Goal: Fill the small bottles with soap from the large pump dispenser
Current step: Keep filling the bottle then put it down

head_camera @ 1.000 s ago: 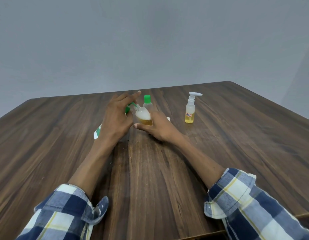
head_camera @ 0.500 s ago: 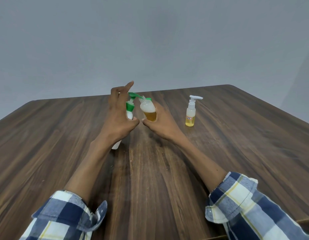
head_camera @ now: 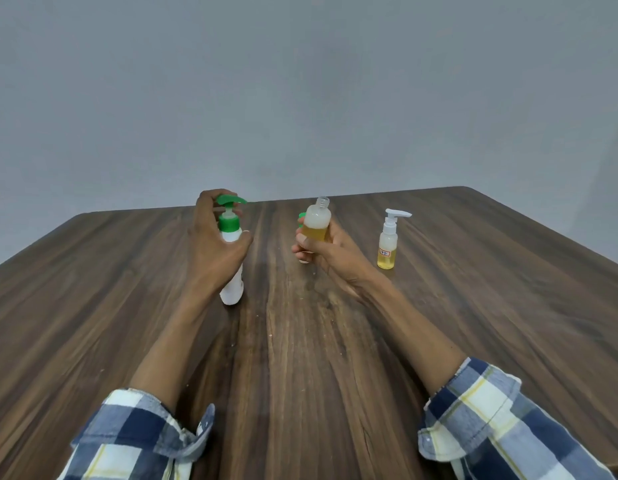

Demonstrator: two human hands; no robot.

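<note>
On the table [head_camera: 335, 375], the left hand [head_camera: 214, 247] grips the dispenser [head_camera: 231, 271], now upright at left. The right hand [head_camera: 321, 251] clasps the open bottle [head_camera: 317, 221], pulled rightward, apart from the nozzle. A pump bottle [head_camera: 388, 244] stands far right.

On the dark brown wood-grain table [head_camera: 335, 358]: a tall white plastic dispenser with green pump head [head_camera: 231, 233]; to its right a small clear uncapped bottle part-filled with amber liquid [head_camera: 316, 225] and a small clear white-pump bottle holding yellow liquid [head_camera: 388, 242]; blue, white and yellow plaid sleeves [head_camera: 491, 420]; grey wall [head_camera: 300, 91].
</note>
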